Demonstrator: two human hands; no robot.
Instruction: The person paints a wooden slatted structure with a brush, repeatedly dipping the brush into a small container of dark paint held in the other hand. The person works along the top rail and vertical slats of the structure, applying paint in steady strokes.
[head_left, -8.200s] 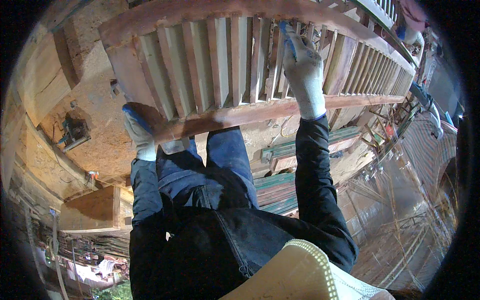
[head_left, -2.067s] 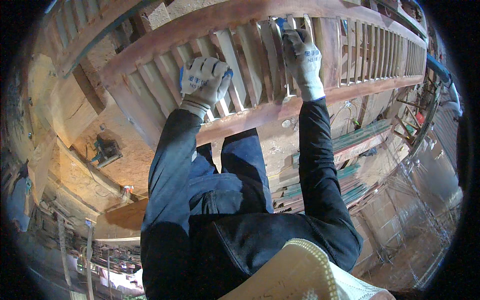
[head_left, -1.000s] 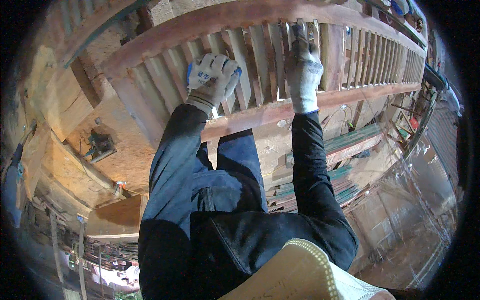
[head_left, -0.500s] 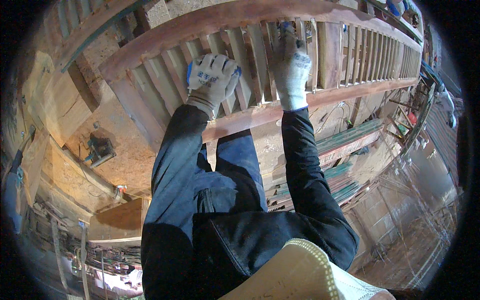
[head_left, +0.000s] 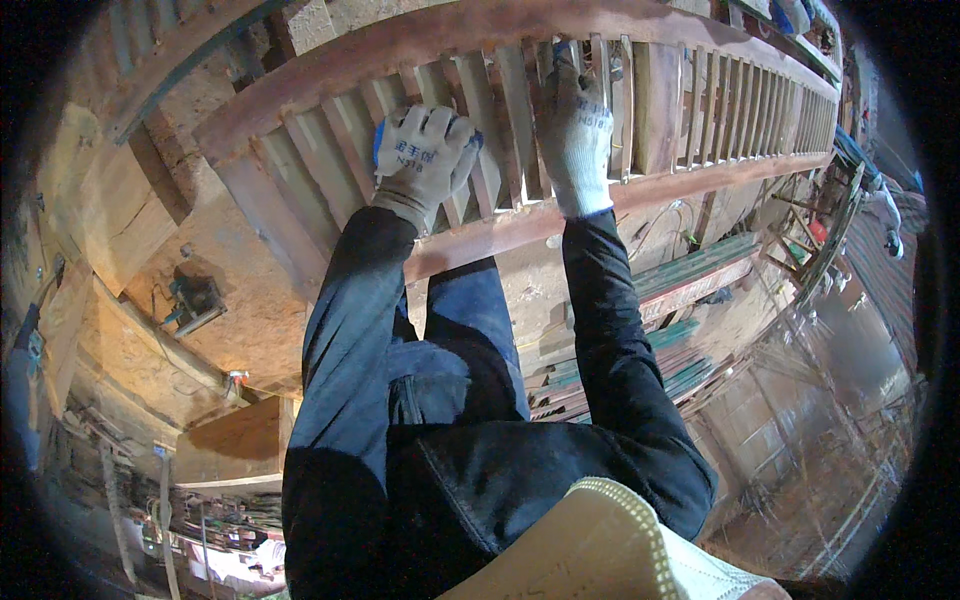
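Observation:
A long slatted wooden panel with reddish-brown rails lies across the far part of the view. My left hand, in a pale glove with blue edging, rests on its left slats. The fingers are bent and closed; whatever lies under them is hidden. Further right, my right hand, gloved the same way, reaches over the near rail among the slats. Its fingers are dark, drawn together and partly sunk between slats, hiding anything they grip. A wide crosspiece stands just right of that hand.
Beneath the panel, my legs are at its near side. Stacked green-edged wooden strips lie to the right. A dark power tool and a wooden box are at left. Another gloved hand shows at far right.
My right hand has shifted slightly left along the slats. My left hand stays in nearly the same place. The other person's hand at far right has moved a little.

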